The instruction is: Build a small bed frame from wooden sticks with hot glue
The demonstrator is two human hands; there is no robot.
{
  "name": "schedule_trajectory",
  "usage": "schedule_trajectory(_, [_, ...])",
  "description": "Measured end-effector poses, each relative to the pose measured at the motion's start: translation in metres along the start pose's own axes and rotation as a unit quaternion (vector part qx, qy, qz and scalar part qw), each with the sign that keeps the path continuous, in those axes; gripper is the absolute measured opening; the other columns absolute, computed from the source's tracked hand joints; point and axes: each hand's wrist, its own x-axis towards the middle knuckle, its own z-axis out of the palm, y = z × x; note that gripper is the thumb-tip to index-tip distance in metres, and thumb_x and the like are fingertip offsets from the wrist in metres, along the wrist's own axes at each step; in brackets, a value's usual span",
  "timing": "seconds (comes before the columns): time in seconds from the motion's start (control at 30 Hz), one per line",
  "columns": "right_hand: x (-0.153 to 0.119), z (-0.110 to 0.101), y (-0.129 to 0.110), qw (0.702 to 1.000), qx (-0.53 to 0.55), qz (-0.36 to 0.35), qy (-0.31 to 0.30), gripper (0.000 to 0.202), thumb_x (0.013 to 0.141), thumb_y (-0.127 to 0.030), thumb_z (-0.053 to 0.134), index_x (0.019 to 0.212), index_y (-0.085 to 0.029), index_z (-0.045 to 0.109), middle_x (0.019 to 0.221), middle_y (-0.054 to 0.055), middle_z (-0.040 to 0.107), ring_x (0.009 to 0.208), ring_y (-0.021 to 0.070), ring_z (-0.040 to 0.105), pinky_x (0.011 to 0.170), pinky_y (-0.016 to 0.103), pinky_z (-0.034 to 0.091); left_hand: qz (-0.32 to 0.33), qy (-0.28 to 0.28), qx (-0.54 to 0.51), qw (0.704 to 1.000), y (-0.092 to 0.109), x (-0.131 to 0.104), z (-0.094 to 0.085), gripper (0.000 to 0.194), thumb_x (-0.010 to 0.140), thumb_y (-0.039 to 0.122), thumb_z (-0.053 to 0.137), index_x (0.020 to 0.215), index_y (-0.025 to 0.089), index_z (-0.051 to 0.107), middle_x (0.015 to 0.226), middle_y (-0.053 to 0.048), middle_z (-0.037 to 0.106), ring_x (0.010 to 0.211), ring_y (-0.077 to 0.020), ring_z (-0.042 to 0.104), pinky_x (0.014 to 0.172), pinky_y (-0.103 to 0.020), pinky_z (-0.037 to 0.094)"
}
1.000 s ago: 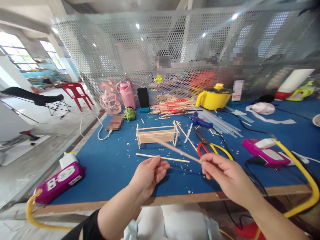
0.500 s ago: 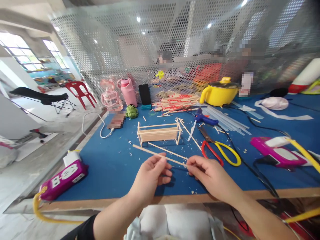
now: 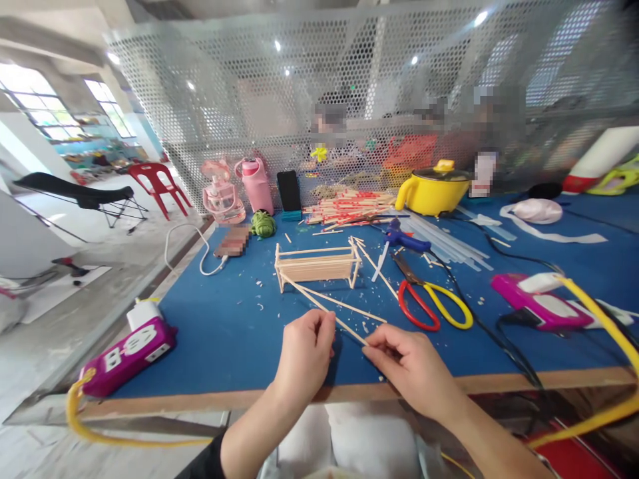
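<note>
A thin wooden stick (image 3: 352, 331) slants between my hands. Its near end is pinched in my right hand (image 3: 407, 359), thumb against fingers. My left hand (image 3: 305, 349) is closed around the stick's middle, its fingertips covering a short stretch. The stick's far end overlaps, in view, the lower left of a small rack-like frame of wooden sticks (image 3: 319, 267); whether they touch I cannot tell. That frame stands on the blue tabletop (image 3: 224, 346). Just beyond my hands, a second loose stick (image 3: 344, 305) lies on the table.
Scissors with red and yellow handles (image 3: 434, 306) and a blue glue gun (image 3: 407, 239) lie right of the frame. Behind are bundled sticks (image 3: 344, 206), clear glue sticks (image 3: 444, 239) and a yellow pot (image 3: 436, 193). Purple power strips (image 3: 132, 356) sit at both sides; cables cross the right.
The held stick has turned more steeply, its far end nearer the frame and its near end lower. My left fingers have curled tighter, and my right hand has shifted slightly left and down.
</note>
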Motion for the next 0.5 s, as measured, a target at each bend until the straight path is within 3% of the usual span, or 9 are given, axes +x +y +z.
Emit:
schedule_trajectory(0.1, [0.0,0.003,0.001,1.0,0.017,0.006,0.012,0.019,0.087,-0.033,0.048,0.077,-0.02,0.057,0.062,-0.002,0.059,0.056,0.0122,0.051,0.054,0.023,0.039,0.005,-0.02,-0.031,0.999,0.005,-0.006,0.006,0.028,0.086,0.039,0.045,0.072,0.019,0.058,0.057,0.0,0.058,0.05,-0.0123,0.054,0.051,-0.021,0.042])
schedule_trajectory(0.2, [-0.001,0.005,0.002,0.999,0.037,0.008,0.036,0.021,0.089,-0.036,0.046,0.078,-0.02,0.056,0.062,-0.002,0.056,0.055,0.0118,0.049,0.052,0.022,0.039,0.019,-0.057,-0.003,0.998,0.015,-0.018,-0.008,0.022,0.085,0.033,0.046,0.079,0.018,0.061,0.065,-0.001,0.061,0.058,-0.0126,0.056,0.056,-0.02,0.044])
schedule_trajectory(0.3, [-0.005,-0.003,0.006,0.998,0.036,0.006,0.052,0.022,0.089,-0.037,0.044,0.081,-0.021,0.057,0.063,-0.002,0.055,0.057,0.0123,0.051,0.053,0.021,0.041,0.027,-0.11,0.127,0.985,0.017,-0.033,-0.05,0.021,0.082,0.033,0.051,0.074,0.019,0.066,0.068,-0.001,0.063,0.061,-0.0127,0.055,0.057,-0.02,0.041])
schedule_trajectory(0.37, [-0.009,-0.018,0.013,0.997,0.024,0.008,0.069,0.022,0.088,-0.039,0.045,0.085,-0.022,0.058,0.068,-0.001,0.059,0.061,0.0134,0.055,0.055,0.021,0.044,-0.031,-0.161,0.207,0.965,0.007,-0.042,-0.088,0.029,0.078,0.04,0.055,0.063,0.019,0.067,0.056,-0.001,0.06,0.054,-0.0129,0.052,0.05,-0.02,0.038])
schedule_trajectory(0.4, [-0.011,-0.029,0.018,0.996,0.012,0.013,0.089,0.022,0.087,-0.04,0.046,0.088,-0.023,0.059,0.072,0.0,0.063,0.064,0.0144,0.058,0.057,0.022,0.046,-0.052,-0.174,0.231,0.956,0.0,-0.044,-0.106,0.029,0.076,0.044,0.057,0.068,0.02,0.07,0.055,-0.001,0.061,0.051,-0.0131,0.051,0.048,-0.02,0.038])
schedule_trajectory(0.43, [-0.012,-0.042,0.024,0.993,-0.005,0.024,0.117,0.022,0.086,-0.041,0.047,0.091,-0.023,0.06,0.077,0.001,0.066,0.067,0.0155,0.06,0.058,0.022,0.047,-0.059,-0.144,0.238,0.959,-0.007,-0.045,-0.122,0.03,0.072,0.047,0.06,0.083,0.022,0.072,0.06,0.0,0.064,0.048,-0.0121,0.05,0.046,-0.021,0.038])
schedule_trajectory(0.5, [-0.011,-0.071,0.035,0.978,-0.06,0.059,0.188,0.024,0.082,-0.044,0.051,0.091,-0.024,0.062,0.082,0.003,0.069,0.073,0.0182,0.063,0.061,0.023,0.048,-0.041,0.028,0.238,0.97,-0.019,-0.041,-0.147,0.049,0.071,0.05,0.059,0.113,0.025,0.063,0.067,0.001,0.066,0.04,-0.0099,0.043,0.039,-0.021,0.034])
